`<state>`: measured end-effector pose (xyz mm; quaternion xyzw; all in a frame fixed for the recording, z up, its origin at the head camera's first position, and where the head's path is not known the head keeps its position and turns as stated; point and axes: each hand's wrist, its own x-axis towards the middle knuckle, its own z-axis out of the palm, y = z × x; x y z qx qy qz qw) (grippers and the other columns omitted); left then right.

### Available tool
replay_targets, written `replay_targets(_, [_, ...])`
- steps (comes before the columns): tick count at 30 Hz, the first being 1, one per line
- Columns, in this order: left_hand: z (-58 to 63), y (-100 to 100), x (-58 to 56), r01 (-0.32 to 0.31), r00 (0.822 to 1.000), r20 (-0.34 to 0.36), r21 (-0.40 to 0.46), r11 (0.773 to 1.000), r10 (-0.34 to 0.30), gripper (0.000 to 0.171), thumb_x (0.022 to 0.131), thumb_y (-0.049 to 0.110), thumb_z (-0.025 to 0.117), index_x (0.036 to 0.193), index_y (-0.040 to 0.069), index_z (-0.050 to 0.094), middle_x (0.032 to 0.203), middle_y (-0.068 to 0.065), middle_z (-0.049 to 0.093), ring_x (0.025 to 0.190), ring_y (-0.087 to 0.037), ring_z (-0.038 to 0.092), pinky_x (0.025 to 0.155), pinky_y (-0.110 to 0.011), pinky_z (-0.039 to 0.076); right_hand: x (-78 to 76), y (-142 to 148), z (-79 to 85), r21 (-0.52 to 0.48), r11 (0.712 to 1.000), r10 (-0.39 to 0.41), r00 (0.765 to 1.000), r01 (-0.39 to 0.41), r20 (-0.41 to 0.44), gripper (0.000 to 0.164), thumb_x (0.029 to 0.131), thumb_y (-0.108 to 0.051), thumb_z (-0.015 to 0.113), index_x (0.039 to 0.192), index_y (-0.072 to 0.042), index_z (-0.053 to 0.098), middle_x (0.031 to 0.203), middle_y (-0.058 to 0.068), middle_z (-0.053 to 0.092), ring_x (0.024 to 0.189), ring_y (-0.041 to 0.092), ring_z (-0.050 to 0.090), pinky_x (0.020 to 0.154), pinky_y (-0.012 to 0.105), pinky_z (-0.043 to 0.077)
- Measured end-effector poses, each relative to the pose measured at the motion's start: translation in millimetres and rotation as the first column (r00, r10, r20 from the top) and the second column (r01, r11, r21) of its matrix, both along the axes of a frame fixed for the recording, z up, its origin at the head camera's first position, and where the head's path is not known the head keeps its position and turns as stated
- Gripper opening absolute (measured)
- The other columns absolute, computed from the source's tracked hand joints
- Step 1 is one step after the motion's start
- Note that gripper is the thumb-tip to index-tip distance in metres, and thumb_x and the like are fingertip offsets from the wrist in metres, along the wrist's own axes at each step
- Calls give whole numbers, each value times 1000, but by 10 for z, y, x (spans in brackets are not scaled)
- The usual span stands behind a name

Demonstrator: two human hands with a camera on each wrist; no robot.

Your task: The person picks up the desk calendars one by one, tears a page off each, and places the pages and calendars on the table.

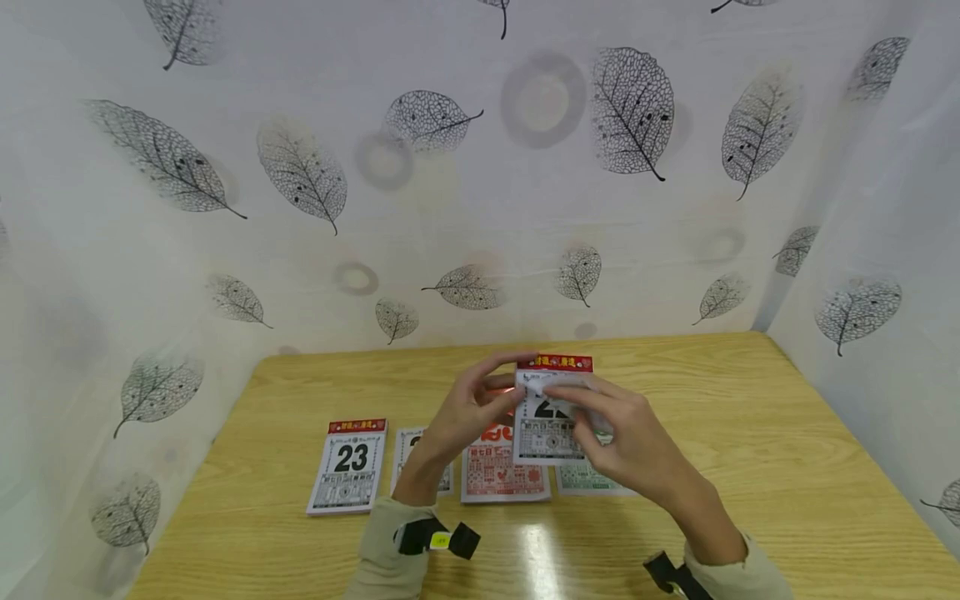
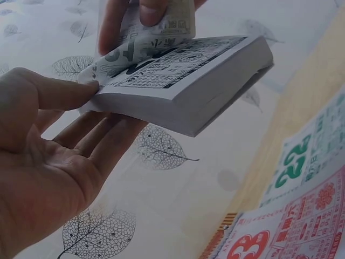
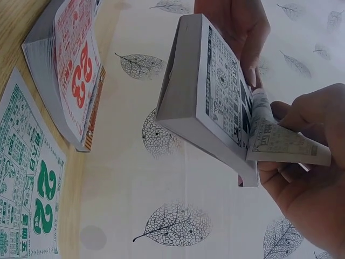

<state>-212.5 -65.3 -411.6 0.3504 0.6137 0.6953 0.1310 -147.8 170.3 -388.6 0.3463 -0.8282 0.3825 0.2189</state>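
Observation:
A thick tear-off calendar pad (image 1: 550, 446) with a red header is held up above the table. My left hand (image 1: 468, 408) grips its left edge, thumb on the printed face and fingers underneath, as the left wrist view shows. At the pad's face, my right hand (image 1: 633, 429) pinches the top calendar sheet (image 3: 285, 143) between thumb and fingers. That sheet is lifted and curled back, baring part of the black-printed page below. In the head view, the right fingers partly cover the large number.
On the wooden table (image 1: 750, 467), a calendar pad reading 23 (image 1: 348, 467) lies at left. Behind my left wrist is a black-printed calendar page (image 1: 405, 446). A red-printed calendar pad (image 1: 504, 479) and a green-printed 22 sheet (image 1: 592, 480) lie beneath my hands. Leaf-patterned cloth (image 1: 480, 217) surrounds the table.

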Motion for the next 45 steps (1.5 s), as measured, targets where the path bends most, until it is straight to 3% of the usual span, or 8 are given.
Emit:
replay_targets(8, [-25, 7, 3, -40, 999, -33, -14, 999, 40, 53, 102, 0, 58, 153, 8, 46, 132, -23, 65, 91, -20, 73, 74, -40, 64, -10, 41, 10, -16, 1000, -22, 999, 21, -26, 44, 82, 13, 67, 122, -4, 73, 119, 9, 73, 63, 1, 45, 52, 13, 42])
replay_targets(13, [-16, 15, 11, -66, 997, -49, -25, 998, 65, 53, 101, 0, 59, 152, 8, 47, 122, -25, 69, 79, -16, 70, 70, -38, 64, -62, 63, 6, -44, 995, -92, 988, 87, -120, 37, 81, 6, 79, 116, -6, 77, 106, 2, 74, 78, 8, 52, 58, 13, 42])
replay_targets(19, [-15, 44, 32, -73, 997, -39, -3, 997, 73, 52, 99, 1, 62, 149, 9, 51, 127, -22, 68, 82, -21, 73, 66, -37, 63, -83, 75, -9, -101, 990, -111, 988, 100, -110, 40, 83, 16, 72, 117, -5, 76, 129, 16, 68, 101, 21, 67, 59, 11, 49])
replay_targets(22, [-20, 51, 38, -70, 997, -34, 0, 998, 70, 52, 98, 1, 63, 147, 11, 53, 125, -21, 70, 81, -23, 74, 63, -34, 62, -84, 97, -10, -119, 988, -110, 990, 99, -87, 41, 87, 18, 67, 120, -5, 75, 136, 20, 64, 69, 6, 60, 48, 10, 41])
replay_targets(26, [-20, 55, 35, -72, 996, -53, -6, 997, 71, 52, 98, 1, 62, 148, 12, 53, 123, -19, 71, 78, -22, 73, 58, -28, 58, -98, 134, -7, -130, 986, -121, 988, 108, -92, 42, 89, 19, 61, 120, -5, 76, 134, 20, 65, 45, -6, 30, 39, 11, 31])
replay_targets(35, [-18, 74, 27, -78, 995, -59, -12, 997, 77, 51, 98, 2, 61, 147, 15, 54, 113, -18, 74, 71, -18, 69, 46, -21, 45, -147, 179, -26, -174, 976, -152, 981, 130, -117, 41, 89, 23, 60, 115, -3, 77, 101, 12, 75, 44, -7, 28, 39, 12, 28])
replay_targets(41, [-13, 85, 32, -82, 995, -63, -7, 997, 82, 50, 99, 0, 62, 146, 12, 54, 116, -20, 73, 77, -20, 71, 57, -26, 57, -162, 203, -50, -194, 971, -166, 980, 143, -109, 43, 88, 24, 55, 116, -1, 76, 87, 8, 73, 44, -8, 25, 37, 12, 26])
replay_targets(45, [-20, 90, 37, -89, 994, -61, -8, 996, 88, 48, 99, 0, 62, 146, 12, 55, 120, -20, 72, 91, -28, 74, 69, -34, 62, -152, 228, -36, -199, 967, -171, 983, 156, -59, 41, 92, 21, 55, 118, -3, 76, 92, 8, 74, 45, -8, 23, 37, 13, 25])
